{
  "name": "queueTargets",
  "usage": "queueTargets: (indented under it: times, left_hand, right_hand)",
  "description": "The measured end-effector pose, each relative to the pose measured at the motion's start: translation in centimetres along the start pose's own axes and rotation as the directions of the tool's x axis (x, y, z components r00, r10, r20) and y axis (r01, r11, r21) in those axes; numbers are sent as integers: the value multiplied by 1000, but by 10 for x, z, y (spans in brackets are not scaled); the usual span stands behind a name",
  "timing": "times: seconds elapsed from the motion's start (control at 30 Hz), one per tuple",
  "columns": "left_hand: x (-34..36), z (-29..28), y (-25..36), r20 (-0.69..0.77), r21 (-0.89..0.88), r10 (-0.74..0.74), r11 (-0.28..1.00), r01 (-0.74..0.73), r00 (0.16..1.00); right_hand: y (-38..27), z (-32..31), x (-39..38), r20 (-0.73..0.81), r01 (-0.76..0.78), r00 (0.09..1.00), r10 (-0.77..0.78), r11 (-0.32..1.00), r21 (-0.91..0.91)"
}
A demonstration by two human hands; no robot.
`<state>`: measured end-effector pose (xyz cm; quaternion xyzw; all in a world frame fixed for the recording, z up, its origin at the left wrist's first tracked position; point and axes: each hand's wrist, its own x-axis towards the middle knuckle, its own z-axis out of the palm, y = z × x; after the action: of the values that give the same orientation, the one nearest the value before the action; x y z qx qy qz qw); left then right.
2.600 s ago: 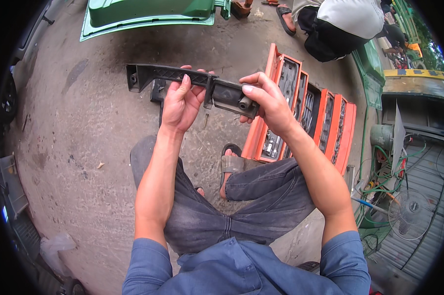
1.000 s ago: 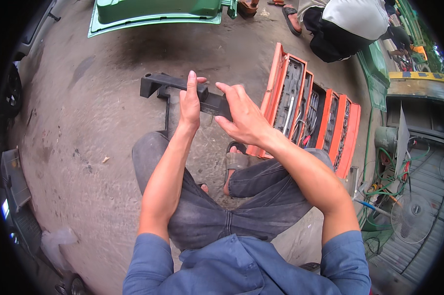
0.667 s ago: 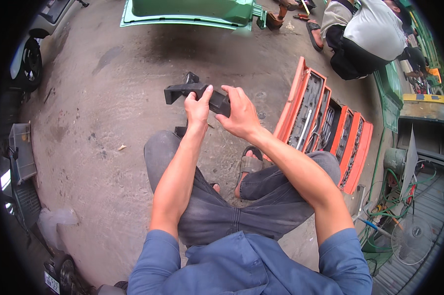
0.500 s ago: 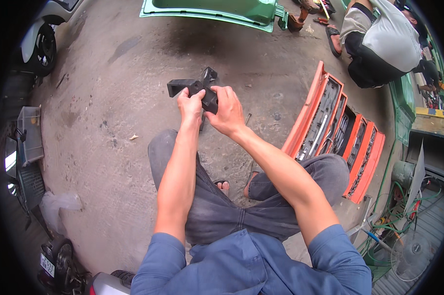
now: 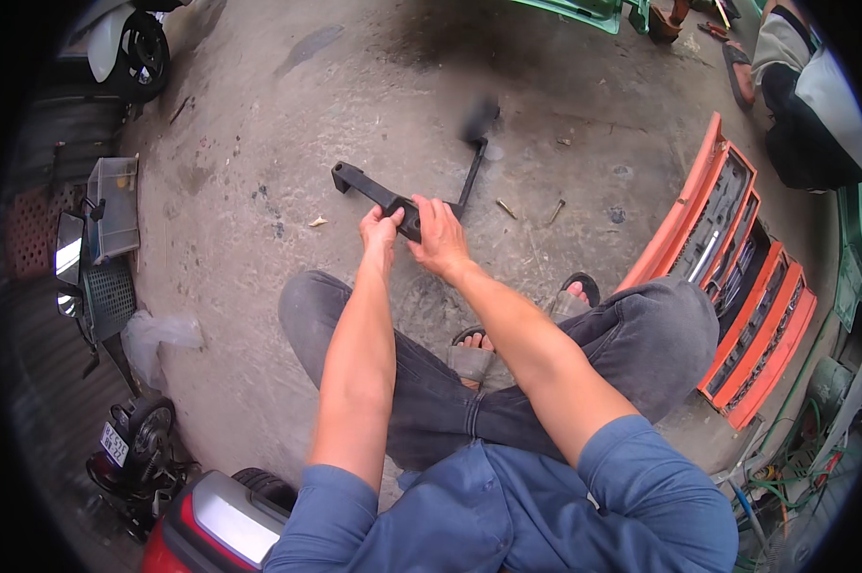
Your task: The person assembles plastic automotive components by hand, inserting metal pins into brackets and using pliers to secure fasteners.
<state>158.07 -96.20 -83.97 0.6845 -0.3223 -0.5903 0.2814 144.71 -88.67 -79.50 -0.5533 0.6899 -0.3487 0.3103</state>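
Note:
My left hand point(image 5: 381, 232) and my right hand point(image 5: 438, 239) are both closed around a long black bracket-like part point(image 5: 362, 186), held in front of my knees. Its far left end has a squared-off, upturned tip with a hole. The fingers partly cover its near end. Just beyond the right hand, a second black piece lies on the floor: a thin rod point(image 5: 473, 172) that leads to a blurred dark block point(image 5: 481, 116). Whether the rod touches the held part is hidden by the right hand. Two bolts point(image 5: 505, 208) lie on the floor to the right.
An orange cantilever toolbox point(image 5: 736, 286) with tools stands open by my right knee. Beyond it a person point(image 5: 813, 115) crouches. A green metal body point(image 5: 584, 10) is at the top. Motorbikes, a clear bin point(image 5: 116, 210) and a plastic bag point(image 5: 159, 339) line the left.
The view has shifted, so the toolbox and green body sit farther right. The black part in my hands has turned and now shows its long side. My right foot has moved outward.

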Motion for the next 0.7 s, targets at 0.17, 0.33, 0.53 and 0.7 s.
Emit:
queueTargets:
  times: [0.17, 0.33, 0.53, 0.7]
  left_hand:
    - [-20, 10, -42, -63, -57, -54, 997, 51, 997]
    - [-37, 26, -28, -99, -109, -34, 994, 23, 994]
    - [-23, 13, -50, -138, -3, -103, 995, 104, 985]
    - [-30, 27, -50, -214, -27, -119, 993, 116, 970]
  right_hand:
    - [18, 6, -23, 165, -116, 978, 130, 989, -94]
    - [42, 11, -27, 157, -120, 978, 138, 986, -118]
    - [39, 20, -31, 211, -87, 971, 111, 989, -122]
    - [46, 20, -33, 220, -114, 966, 139, 986, -123]
